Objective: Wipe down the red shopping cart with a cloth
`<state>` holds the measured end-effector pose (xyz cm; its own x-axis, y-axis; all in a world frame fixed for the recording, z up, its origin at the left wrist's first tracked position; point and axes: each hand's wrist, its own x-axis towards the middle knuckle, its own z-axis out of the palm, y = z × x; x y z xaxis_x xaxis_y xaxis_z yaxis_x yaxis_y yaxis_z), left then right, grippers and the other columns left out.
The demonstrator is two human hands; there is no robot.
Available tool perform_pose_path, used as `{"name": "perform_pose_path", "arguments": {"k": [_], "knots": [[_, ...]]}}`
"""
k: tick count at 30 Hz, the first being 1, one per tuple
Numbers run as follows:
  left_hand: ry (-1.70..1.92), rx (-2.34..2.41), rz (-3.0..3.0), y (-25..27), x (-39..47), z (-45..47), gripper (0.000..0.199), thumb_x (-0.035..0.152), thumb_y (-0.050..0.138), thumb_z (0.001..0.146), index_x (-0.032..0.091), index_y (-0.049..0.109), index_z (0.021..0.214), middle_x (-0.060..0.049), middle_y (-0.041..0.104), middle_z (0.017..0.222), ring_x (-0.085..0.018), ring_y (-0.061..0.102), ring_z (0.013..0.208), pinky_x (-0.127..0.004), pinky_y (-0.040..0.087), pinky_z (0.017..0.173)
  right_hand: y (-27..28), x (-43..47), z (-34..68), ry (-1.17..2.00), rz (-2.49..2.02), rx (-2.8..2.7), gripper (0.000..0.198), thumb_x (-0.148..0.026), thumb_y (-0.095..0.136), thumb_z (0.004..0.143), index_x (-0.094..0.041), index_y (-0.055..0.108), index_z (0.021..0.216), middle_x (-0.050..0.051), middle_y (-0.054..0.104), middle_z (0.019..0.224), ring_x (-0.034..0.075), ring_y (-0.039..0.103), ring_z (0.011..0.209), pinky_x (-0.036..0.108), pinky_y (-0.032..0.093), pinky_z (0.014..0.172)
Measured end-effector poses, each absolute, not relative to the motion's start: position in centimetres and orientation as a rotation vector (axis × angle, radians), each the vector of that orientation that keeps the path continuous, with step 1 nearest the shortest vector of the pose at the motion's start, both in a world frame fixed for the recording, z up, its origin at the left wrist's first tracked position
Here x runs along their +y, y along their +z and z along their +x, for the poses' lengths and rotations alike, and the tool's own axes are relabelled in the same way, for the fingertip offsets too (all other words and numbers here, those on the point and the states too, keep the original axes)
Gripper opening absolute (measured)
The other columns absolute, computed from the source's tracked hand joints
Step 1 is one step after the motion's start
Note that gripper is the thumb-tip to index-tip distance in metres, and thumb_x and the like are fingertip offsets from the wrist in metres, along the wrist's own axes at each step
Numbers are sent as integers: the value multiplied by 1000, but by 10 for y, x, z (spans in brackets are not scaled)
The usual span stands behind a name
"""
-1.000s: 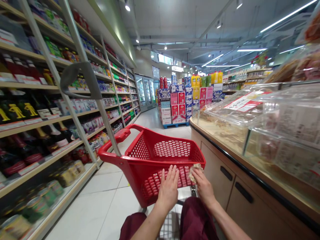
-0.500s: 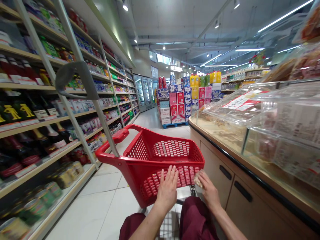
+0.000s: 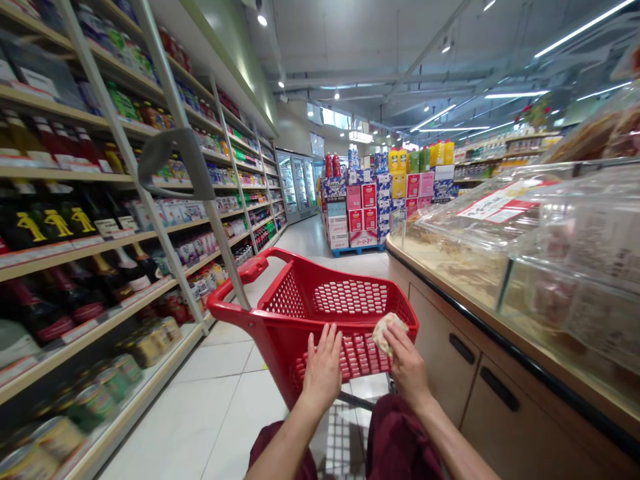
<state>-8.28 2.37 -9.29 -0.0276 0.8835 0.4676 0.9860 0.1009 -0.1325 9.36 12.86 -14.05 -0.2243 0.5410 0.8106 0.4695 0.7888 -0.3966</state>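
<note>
A red shopping cart [image 3: 280, 327] with perforated walls stands in front of me, its grey upright pole [image 3: 225, 247] and dark grey handle rising on the left. My left hand [image 3: 323, 363] lies with fingers stretched against the cart's near side, just below the rim. Between the fingers of my right hand [image 3: 407, 367] is a crumpled off-white cloth [image 3: 387, 333], at the near right corner of the cart's rim. Part of the cloth is hidden behind those fingers.
Shelves [image 3: 100, 247] of bottles and cans line the left. On the right runs a wooden counter [image 3: 445, 300] with glass edging and clear plastic packages [image 3: 500, 200]. A stack of boxes [image 3: 363, 213] on a blue pallet stands ahead, with glass-door fridges [image 3: 295, 177] beyond.
My right hand has raised the cloth from beside the cart's corner up to its rim. My left hand has shifted slightly down along the side. The view has turned a little left.
</note>
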Motion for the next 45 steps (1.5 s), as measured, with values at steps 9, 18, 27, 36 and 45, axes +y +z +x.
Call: {"name": "perform_pose_path", "arguments": {"k": [9,18,27,36,45], "knots": [[-281,-2013,-1721,-87,8,-106,59,19,42,71,15,32,129,-7,26,140,-22,18,130,-47,19,104,-150,106,60,60,-633,-2061,43,-4,36,74,-22,64,100,5,63,106,17,58,99,31,49,84],[-279,-1987,-1677,-87,-2,-115,61,16,42,70,14,31,130,-8,28,140,-22,18,130,-47,19,104,-139,99,36,85,-479,-2166,40,-3,38,75,-22,65,99,6,65,102,17,59,97,32,49,84],[-298,-1955,-1612,-91,-11,-123,61,13,41,69,14,31,129,-9,31,138,-22,21,129,-47,20,104,-134,98,19,153,-451,-2163,38,-4,40,76,-20,64,100,8,63,106,18,55,103,33,47,88],[-331,-1976,-1590,-92,-13,-127,63,6,37,66,13,32,129,-10,30,138,-21,20,129,-48,20,103,-116,97,8,128,-370,-2053,40,-3,38,78,-18,59,109,8,58,115,16,49,110,32,41,94],[-372,-1977,-1515,-89,-31,-147,59,5,35,69,12,33,128,-10,32,137,-21,22,129,-47,20,104,-110,79,-15,107,-237,-2142,35,-8,37,82,-15,58,110,11,56,116,18,47,113,35,41,94]]}}
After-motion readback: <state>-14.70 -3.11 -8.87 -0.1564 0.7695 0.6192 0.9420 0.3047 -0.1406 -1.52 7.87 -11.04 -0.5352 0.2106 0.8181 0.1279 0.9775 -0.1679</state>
